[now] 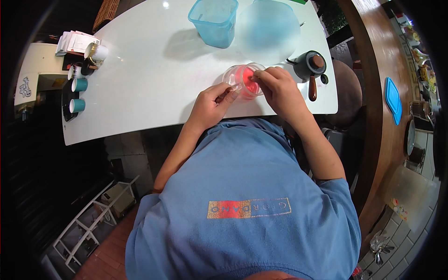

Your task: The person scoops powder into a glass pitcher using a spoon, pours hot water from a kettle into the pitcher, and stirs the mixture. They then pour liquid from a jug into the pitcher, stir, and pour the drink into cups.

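A clear round container (243, 94) with something red (250, 80) inside stands on the white table near its front edge. My left hand (213, 104) is at the container's left side, fingers closed in a pinch at its rim. From the right, my right hand (280, 88) reaches over the rim, its thumb and fingers pinched together above the red contents. What the right fingertips hold, if anything, is too small to make out.
Beyond the hands are a blue translucent tub (215, 25) and a round blue lid (267, 32). A dark pot with a wooden handle (305, 65) stands right. Teal cups (78, 84) and a mug (97, 52) are at the table's (140, 84) left end.
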{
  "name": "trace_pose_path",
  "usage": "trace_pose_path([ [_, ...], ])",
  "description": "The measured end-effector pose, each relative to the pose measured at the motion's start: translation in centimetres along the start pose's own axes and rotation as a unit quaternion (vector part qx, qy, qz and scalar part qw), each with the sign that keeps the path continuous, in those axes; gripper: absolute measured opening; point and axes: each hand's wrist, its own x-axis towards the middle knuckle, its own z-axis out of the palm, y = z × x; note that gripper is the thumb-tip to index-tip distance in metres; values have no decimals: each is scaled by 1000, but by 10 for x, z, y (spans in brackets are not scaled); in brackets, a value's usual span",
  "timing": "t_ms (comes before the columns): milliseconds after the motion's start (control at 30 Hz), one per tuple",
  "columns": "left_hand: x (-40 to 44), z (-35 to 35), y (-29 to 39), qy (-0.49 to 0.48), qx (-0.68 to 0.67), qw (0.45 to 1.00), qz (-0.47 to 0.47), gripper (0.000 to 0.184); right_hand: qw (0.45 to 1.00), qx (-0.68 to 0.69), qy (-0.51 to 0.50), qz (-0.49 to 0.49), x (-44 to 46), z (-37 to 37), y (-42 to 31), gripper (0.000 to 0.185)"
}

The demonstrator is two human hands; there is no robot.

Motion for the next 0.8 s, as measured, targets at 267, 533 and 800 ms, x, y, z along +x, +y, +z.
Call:
trace_pose_path([
  [267,-1,1,6,12,-5,1000,-4,26,997,34,52,46,-1,4,-8,7],
  [533,-1,3,3,21,-1,1000,4,24,993,29,56,96,-4,5,-3,5],
  [800,0,3,6,14,10,1000,-1,23,988,-106,28,-110,-5,5,-2,11],
])
